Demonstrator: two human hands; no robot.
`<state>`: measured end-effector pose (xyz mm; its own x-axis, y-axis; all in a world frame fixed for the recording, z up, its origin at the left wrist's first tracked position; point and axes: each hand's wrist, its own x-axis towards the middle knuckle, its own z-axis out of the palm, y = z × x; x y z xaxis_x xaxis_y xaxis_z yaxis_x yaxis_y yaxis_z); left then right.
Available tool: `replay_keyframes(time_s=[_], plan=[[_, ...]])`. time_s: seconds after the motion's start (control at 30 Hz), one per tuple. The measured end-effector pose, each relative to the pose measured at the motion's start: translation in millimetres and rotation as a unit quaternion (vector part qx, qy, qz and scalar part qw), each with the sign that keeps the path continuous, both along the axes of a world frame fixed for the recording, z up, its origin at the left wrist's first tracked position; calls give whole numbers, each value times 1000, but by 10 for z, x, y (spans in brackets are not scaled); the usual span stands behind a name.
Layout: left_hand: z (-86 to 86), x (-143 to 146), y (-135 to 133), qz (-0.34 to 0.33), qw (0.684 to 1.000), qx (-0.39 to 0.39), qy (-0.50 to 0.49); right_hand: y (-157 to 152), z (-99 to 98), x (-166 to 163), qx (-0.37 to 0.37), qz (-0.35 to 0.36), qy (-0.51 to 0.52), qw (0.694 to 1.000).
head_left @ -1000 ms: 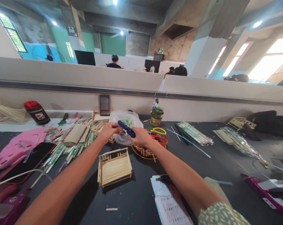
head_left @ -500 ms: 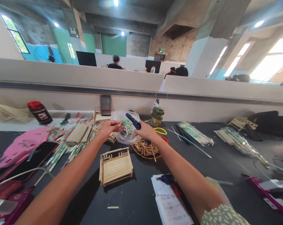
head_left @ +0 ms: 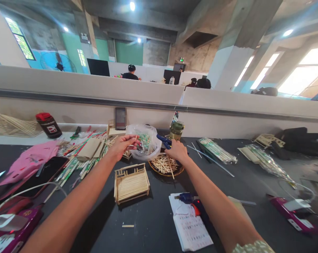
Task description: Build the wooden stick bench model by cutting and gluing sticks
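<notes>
Beside the plastic bag (head_left: 155,149), the apparent stick (head_left: 136,137) pinched in the left hand (head_left: 124,146) is best held steady, the blue tool (head_left: 163,139) firmly gripped in the right hand (head_left: 177,151).

A red-capped black bottle (head_left: 50,127) and a green-tinted jar (head_left: 176,130) stand near the white partition (head_left: 95,86), a dark smartphone (head_left: 47,177) lies flat at the left, purple power strips (head_left: 281,208) lie at either side, and beyond the partition a black monitor (head_left: 98,67) shows between a large fan (head_left: 58,65) and a co-worker in black (head_left: 130,75).
</notes>
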<state>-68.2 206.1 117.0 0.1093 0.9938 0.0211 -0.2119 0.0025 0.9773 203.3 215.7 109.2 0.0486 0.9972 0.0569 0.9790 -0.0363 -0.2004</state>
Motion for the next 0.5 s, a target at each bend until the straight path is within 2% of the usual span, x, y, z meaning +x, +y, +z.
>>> replay_keyframes(time_s=[0.13,0.2,0.27,0.37,0.43,0.5], plan=[[42,24,-101,-6,1000,7,-8,-4,-152,91,-19,-31,-3,999],[51,39,-134,-3,1000,8,-5,-38,-207,86,0,-20,18,1000],[51,53,-147,6,1000,8,3,-97,-216,35,50,28,64,996],[41,78,-138,20,1000,20,14,-219,-137,-124,139,148,122,972],[33,95,-126,27,999,41,17,-300,-53,-255,177,215,118,953],[23,105,-119,31,997,67,17,-364,18,-375,199,250,97,942]])
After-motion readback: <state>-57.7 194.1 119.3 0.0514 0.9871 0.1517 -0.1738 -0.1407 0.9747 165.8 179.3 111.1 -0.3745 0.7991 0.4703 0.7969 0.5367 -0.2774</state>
